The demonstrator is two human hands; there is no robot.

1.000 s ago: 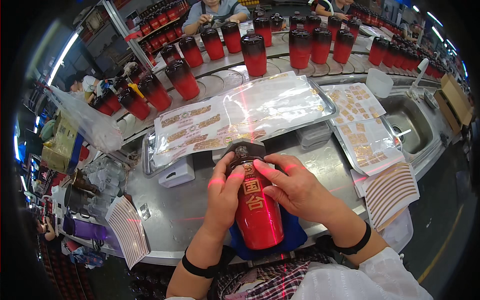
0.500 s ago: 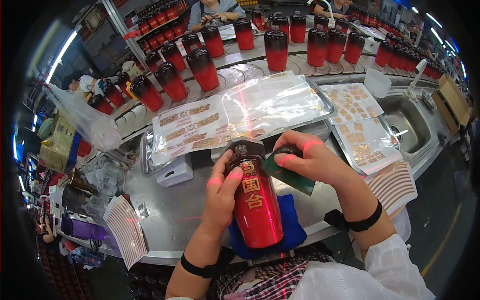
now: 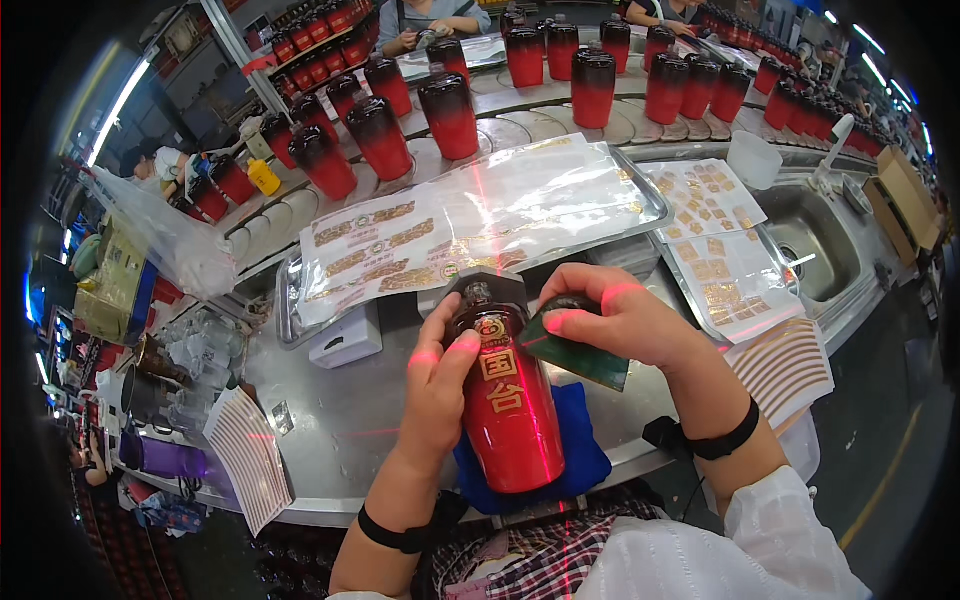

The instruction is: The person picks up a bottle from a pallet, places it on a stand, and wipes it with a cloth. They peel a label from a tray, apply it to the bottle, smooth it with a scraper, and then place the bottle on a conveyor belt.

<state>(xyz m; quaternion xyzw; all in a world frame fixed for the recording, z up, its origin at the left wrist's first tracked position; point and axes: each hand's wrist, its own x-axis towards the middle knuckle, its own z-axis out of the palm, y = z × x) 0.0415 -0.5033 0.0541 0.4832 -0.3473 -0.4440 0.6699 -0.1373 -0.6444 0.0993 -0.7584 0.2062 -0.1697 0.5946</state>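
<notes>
A red bottle (image 3: 520, 440) with a darker shoulder and gold lettering lies tilted in front of me, its neck pointing away. Its lower part rests on a blue cloth (image 3: 584, 430). My left hand (image 3: 436, 385) is wrapped round the bottle's left side near the shoulder, thumb beside the gold emblem. In my right hand (image 3: 625, 320) is a flat dark green scraper (image 3: 595, 365), pinched between thumb and fingers. The scraper's left edge is at the bottle's right shoulder; whether it touches is unclear. Behind the neck stands a dark, angular holder (image 3: 508, 290).
Beyond lies a metal tray (image 3: 655, 208) with gold transfer sheets (image 3: 400, 245). More gold sheets (image 3: 720, 260) and a sink (image 3: 825, 250) are at right. Striped strips (image 3: 245, 455) hang over the left edge. Red-black bottles (image 3: 448, 115) line a conveyor; a person (image 3: 430, 25) sits across.
The bottles on the conveyor have moved to the right. My right hand and the scraper have shifted slightly left. My left hand still grips the bottle.
</notes>
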